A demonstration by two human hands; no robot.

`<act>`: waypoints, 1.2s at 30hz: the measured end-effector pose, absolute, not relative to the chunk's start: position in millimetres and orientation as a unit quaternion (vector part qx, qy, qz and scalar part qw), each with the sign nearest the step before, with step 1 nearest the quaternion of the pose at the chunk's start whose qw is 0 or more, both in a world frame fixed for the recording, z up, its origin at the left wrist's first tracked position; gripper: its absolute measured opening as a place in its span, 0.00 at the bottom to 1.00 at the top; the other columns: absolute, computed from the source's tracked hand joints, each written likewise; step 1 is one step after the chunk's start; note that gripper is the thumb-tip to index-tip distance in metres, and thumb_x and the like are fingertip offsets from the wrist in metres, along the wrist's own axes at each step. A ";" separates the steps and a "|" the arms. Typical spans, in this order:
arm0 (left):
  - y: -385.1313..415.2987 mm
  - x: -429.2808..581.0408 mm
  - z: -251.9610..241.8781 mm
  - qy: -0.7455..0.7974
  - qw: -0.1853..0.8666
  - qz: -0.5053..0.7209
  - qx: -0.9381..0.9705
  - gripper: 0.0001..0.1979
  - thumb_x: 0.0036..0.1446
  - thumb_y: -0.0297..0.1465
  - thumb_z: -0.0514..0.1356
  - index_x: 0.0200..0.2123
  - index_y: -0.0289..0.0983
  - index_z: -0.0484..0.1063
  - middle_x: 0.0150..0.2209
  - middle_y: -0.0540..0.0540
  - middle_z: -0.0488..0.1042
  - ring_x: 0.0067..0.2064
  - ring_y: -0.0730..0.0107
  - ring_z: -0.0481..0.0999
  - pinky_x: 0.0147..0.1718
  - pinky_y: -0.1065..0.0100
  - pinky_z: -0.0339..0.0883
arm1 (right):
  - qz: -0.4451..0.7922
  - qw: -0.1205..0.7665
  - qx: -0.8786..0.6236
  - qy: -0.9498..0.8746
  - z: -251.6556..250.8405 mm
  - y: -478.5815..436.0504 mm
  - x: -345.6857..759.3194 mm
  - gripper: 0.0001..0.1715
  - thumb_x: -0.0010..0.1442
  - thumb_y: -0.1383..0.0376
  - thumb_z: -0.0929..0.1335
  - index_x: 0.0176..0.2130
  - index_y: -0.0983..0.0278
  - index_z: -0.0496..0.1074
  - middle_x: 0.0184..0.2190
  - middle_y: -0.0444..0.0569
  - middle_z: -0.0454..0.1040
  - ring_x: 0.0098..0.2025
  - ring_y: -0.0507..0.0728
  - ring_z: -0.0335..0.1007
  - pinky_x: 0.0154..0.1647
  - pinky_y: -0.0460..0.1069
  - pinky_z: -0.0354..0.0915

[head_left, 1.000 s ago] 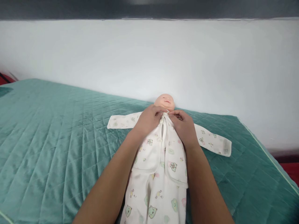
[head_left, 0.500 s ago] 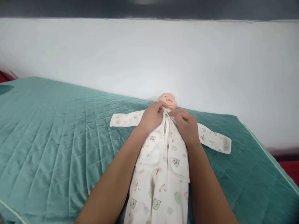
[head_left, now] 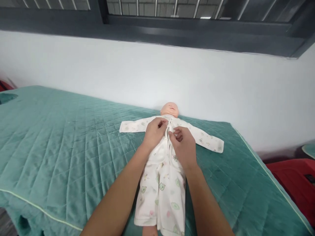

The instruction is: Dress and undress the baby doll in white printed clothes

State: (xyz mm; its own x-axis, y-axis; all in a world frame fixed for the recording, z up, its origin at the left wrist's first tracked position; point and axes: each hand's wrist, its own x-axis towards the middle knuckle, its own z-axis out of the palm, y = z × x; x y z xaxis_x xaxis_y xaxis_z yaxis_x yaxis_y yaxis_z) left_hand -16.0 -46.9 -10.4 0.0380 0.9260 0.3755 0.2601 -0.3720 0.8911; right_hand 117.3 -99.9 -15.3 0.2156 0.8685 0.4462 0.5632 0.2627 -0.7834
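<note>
A baby doll lies on its back, dressed in a white printed jacket and matching trousers. Both sleeves stretch out to the sides. My left hand is closed, with its fingertips pinching the jacket's front edge below the collar. Slightly lower, my right hand has its fingers curled and its thumb at the other front edge, closed on the fabric there. A small button shows on the front below my left fingertips. The fingers hide part of the jacket's opening. One doll leg emerges below a trouser cuff.
A green quilted cover with pale piping lies under the doll. Behind it stands a white wall, topped by a dark window frame with bars. A red object sits beyond the right edge.
Both hands have moved down from the doll's collar to the upper chest of the jacket, uncovering the neckline. The view has tilted up and now shows the window and trouser cuffs.
</note>
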 end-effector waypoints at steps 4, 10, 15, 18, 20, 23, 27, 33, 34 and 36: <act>-49.2 -17.8 -7.6 0.463 0.325 0.484 0.668 0.05 0.57 0.31 0.59 0.34 0.37 0.74 0.35 0.48 0.75 0.35 0.71 0.72 0.38 0.69 0.65 | 0.178 0.483 -0.624 -0.588 -17.3 -96.3 119.2 0.17 0.56 0.53 0.70 0.41 0.60 0.69 0.35 0.46 0.72 0.32 0.54 0.66 0.39 0.52 0.65; -48.3 -30.1 2.9 0.440 0.424 0.408 0.678 0.05 0.54 0.33 0.62 0.33 0.37 0.73 0.31 0.51 0.74 0.32 0.72 0.70 0.30 0.71 0.61 | 0.238 0.458 -0.631 -0.579 -10.1 -82.3 129.9 0.14 0.55 0.54 0.70 0.37 0.60 0.69 0.33 0.45 0.74 0.32 0.55 0.68 0.36 0.52 0.63; -46.0 -34.9 8.9 0.430 0.417 0.378 0.706 0.06 0.53 0.34 0.63 0.30 0.38 0.71 0.29 0.51 0.72 0.28 0.74 0.67 0.27 0.71 0.59 | 0.268 0.426 -0.634 -0.587 -0.7 -78.3 133.1 0.08 0.55 0.60 0.67 0.36 0.59 0.69 0.29 0.43 0.74 0.28 0.55 0.67 0.31 0.51 0.60; -45.4 -36.3 9.7 0.420 0.441 0.369 0.702 0.08 0.55 0.36 0.63 0.30 0.38 0.70 0.28 0.52 0.70 0.27 0.74 0.65 0.26 0.71 0.58 | 0.237 0.394 -0.642 -0.613 2.3 -78.3 133.0 0.05 0.56 0.61 0.66 0.35 0.58 0.68 0.27 0.42 0.73 0.28 0.56 0.66 0.32 0.51 0.59; -45.1 -37.4 9.5 0.413 0.447 0.368 0.703 0.07 0.55 0.36 0.62 0.31 0.38 0.70 0.28 0.51 0.71 0.27 0.74 0.65 0.26 0.71 0.59 | 0.206 0.361 -0.645 -0.641 2.9 -80.0 132.2 0.06 0.57 0.59 0.66 0.35 0.58 0.66 0.29 0.44 0.72 0.29 0.56 0.65 0.31 0.51 0.58; -44.4 -39.1 8.8 0.404 0.445 0.364 0.712 0.06 0.56 0.35 0.61 0.33 0.38 0.72 0.30 0.51 0.72 0.29 0.74 0.67 0.27 0.71 0.59 | 0.151 0.318 -0.651 -0.672 3.0 -82.9 130.8 0.10 0.57 0.56 0.66 0.33 0.58 0.63 0.33 0.46 0.71 0.31 0.57 0.64 0.30 0.51 0.55; -45.1 -39.6 8.1 0.401 0.436 0.361 0.721 0.04 0.56 0.33 0.60 0.32 0.38 0.73 0.29 0.52 0.71 0.30 0.73 0.67 0.27 0.71 0.58 | 0.153 0.313 -0.660 -0.666 3.0 -82.5 130.4 0.09 0.59 0.57 0.65 0.34 0.58 0.62 0.32 0.46 0.70 0.31 0.57 0.63 0.31 0.51 0.55; -54.1 -28.2 7.6 0.394 0.440 0.444 0.673 0.07 0.59 0.35 0.58 0.33 0.38 0.70 0.31 0.51 0.71 0.32 0.73 0.67 0.32 0.70 0.60 | 0.162 0.366 -0.672 -0.623 -1.5 -78.3 125.8 0.08 0.60 0.58 0.63 0.31 0.58 0.64 0.27 0.45 0.71 0.29 0.57 0.64 0.32 0.52 0.56; -55.3 -25.4 7.5 0.392 0.443 0.457 0.664 0.07 0.60 0.35 0.58 0.33 0.38 0.70 0.30 0.51 0.71 0.32 0.73 0.67 0.33 0.70 0.60 | 0.163 0.378 -0.670 -0.617 -2.5 -77.8 124.9 0.10 0.61 0.57 0.63 0.30 0.58 0.65 0.26 0.45 0.71 0.28 0.57 0.63 0.32 0.52 0.55; -56.3 -21.0 6.9 0.395 0.439 0.466 0.659 0.08 0.60 0.35 0.58 0.32 0.37 0.70 0.29 0.52 0.70 0.32 0.73 0.66 0.34 0.70 0.60 | 0.175 0.399 -0.662 -0.609 -3.6 -76.9 124.3 0.11 0.61 0.56 0.63 0.30 0.58 0.66 0.25 0.45 0.72 0.28 0.57 0.64 0.32 0.52 0.56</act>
